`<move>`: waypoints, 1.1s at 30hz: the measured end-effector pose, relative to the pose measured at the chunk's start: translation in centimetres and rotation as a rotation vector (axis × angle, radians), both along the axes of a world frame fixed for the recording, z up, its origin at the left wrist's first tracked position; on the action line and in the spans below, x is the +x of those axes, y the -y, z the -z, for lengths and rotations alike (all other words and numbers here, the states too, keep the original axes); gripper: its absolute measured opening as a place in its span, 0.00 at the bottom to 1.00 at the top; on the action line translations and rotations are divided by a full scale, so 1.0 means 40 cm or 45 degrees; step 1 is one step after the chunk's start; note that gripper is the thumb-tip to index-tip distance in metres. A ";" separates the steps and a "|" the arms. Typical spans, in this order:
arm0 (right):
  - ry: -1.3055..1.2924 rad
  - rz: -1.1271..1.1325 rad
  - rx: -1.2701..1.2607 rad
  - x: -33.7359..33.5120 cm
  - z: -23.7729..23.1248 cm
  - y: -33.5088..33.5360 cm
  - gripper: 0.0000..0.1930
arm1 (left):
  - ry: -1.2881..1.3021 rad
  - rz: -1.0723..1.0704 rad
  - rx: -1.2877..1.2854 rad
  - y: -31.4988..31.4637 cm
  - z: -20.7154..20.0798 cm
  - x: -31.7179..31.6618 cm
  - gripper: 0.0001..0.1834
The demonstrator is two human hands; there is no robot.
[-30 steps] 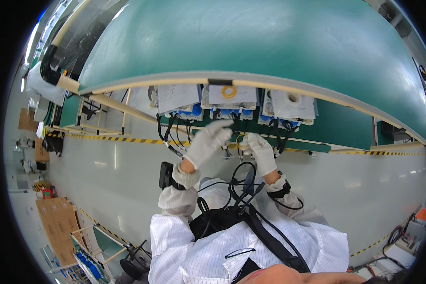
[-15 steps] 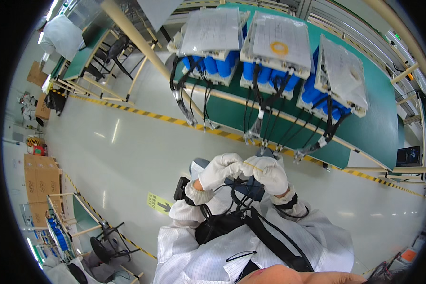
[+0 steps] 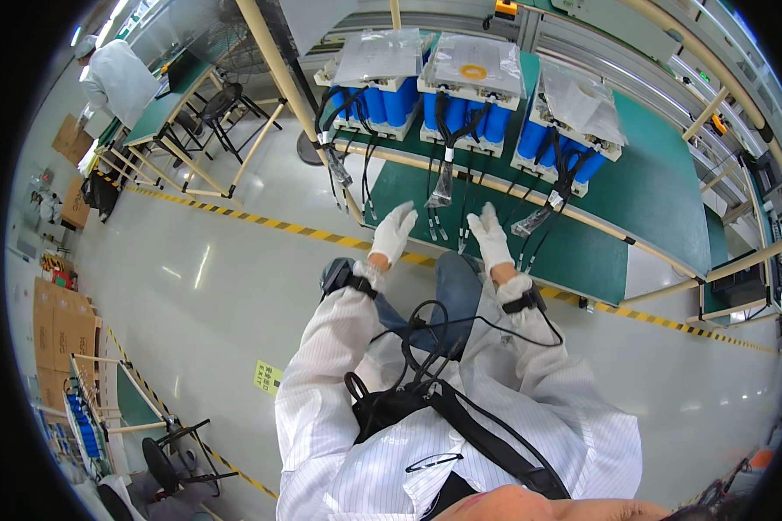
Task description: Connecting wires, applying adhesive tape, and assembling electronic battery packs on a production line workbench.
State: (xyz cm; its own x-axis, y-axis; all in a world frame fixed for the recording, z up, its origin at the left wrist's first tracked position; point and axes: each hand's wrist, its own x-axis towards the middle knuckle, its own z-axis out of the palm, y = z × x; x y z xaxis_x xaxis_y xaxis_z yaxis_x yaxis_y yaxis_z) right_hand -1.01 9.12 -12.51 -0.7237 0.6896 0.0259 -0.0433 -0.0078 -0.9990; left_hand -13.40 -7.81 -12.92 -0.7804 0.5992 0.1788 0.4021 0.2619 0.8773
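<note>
My left hand (image 3: 394,233), in a white glove, is raised with its fingers stretched out and holds nothing. My right hand (image 3: 492,239), gloved alike, is also empty, its fingers reaching forward toward the bench. Ahead stand three packs of blue cylindrical cells: a left pack (image 3: 376,106), a middle pack (image 3: 493,123) and a right pack (image 3: 534,141). Clear plastic covers their white tops, and a yellow ring (image 3: 473,72) lies on the middle one. Black cables hang over the bench edge, some ending in a clear wrap (image 3: 440,189). Both hands are near these cable ends; contact with them cannot be made out.
The green bench (image 3: 652,187) has a pale tube frame and a lower green shelf (image 3: 573,252). Yellow-black tape (image 3: 321,234) runs along the floor. A person in white (image 3: 122,82) stands at another bench far left. Cardboard boxes (image 3: 65,334) are stacked at the left.
My hands were together, closed, near my lap. They have parted and moved forward toward the bench, fingers now extended. The view has tilted, so the packs appear lower and smaller.
</note>
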 end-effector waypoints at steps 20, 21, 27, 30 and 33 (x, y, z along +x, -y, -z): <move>0.176 -0.793 -0.109 -0.183 0.090 -0.058 0.13 | -0.295 0.021 -0.287 -0.138 -0.119 -0.008 0.12; 0.186 -0.641 -0.359 -0.179 0.072 -0.027 0.13 | -0.339 -0.138 -0.110 -0.118 -0.097 0.008 0.12; 0.035 -0.474 -0.601 -0.207 0.102 -0.014 0.11 | 0.727 -0.079 0.511 -0.103 -0.074 0.094 0.15; 0.126 -0.560 -0.577 -0.204 0.080 -0.009 0.12 | 0.823 -0.067 0.575 -0.122 -0.036 0.098 0.14; 0.135 -0.561 -0.528 -0.191 0.053 0.001 0.14 | 0.738 0.003 0.565 -0.115 -0.032 0.092 0.14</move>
State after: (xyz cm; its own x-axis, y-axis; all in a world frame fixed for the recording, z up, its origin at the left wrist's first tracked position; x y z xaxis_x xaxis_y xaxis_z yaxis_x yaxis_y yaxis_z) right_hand -8.65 9.10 -14.62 -0.9269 0.2623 -0.2684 0.1519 -0.3917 -0.9075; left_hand -9.74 -3.21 -11.65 -0.8224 0.5678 -0.0364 -0.1591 -0.1681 0.9728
